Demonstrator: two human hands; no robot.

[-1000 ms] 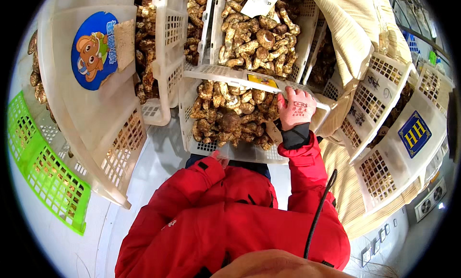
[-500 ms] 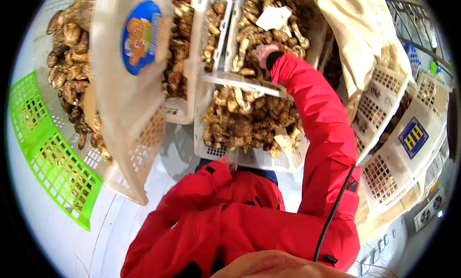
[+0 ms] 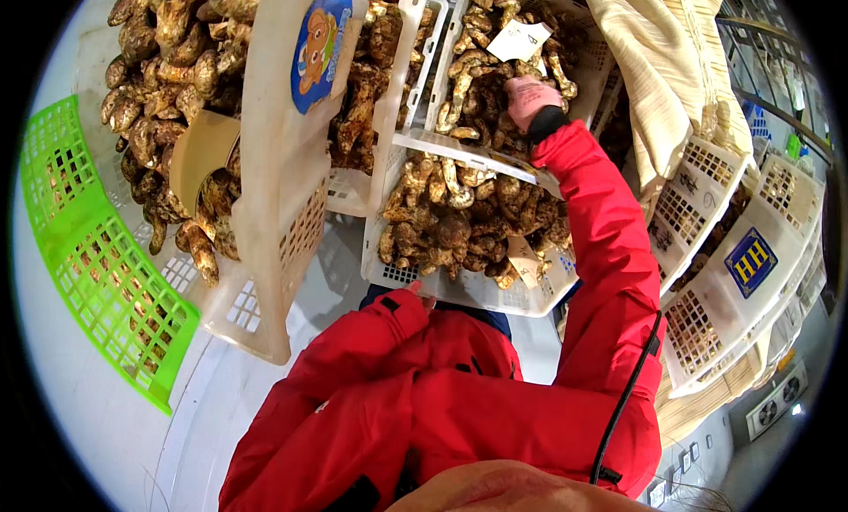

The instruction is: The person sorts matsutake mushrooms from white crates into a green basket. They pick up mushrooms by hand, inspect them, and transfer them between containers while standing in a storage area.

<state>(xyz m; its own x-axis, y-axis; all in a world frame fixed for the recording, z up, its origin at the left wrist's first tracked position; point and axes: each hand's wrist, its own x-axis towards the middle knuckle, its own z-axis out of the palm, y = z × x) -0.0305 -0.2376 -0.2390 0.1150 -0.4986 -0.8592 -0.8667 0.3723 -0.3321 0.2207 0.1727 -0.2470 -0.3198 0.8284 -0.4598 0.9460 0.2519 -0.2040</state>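
We are resting our gloved right hand [image 3: 533, 103] among mushrooms [image 3: 461, 86] in the far crate [image 3: 593, 79], our left hand [image 3: 420, 293] beside the near crate [image 3: 495, 299]; we cannot tell either grip. We are judging the mushrooms light, firm, easily bruised, best held by stems.

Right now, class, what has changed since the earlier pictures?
The right hand has left the back right corner of the near crate and reached forward to the mushrooms in the far crate; whether it grips any is hidden. The view has shifted leftward too. The left hand stays by the near crate's front edge, and the white paper still lies on those mushrooms.
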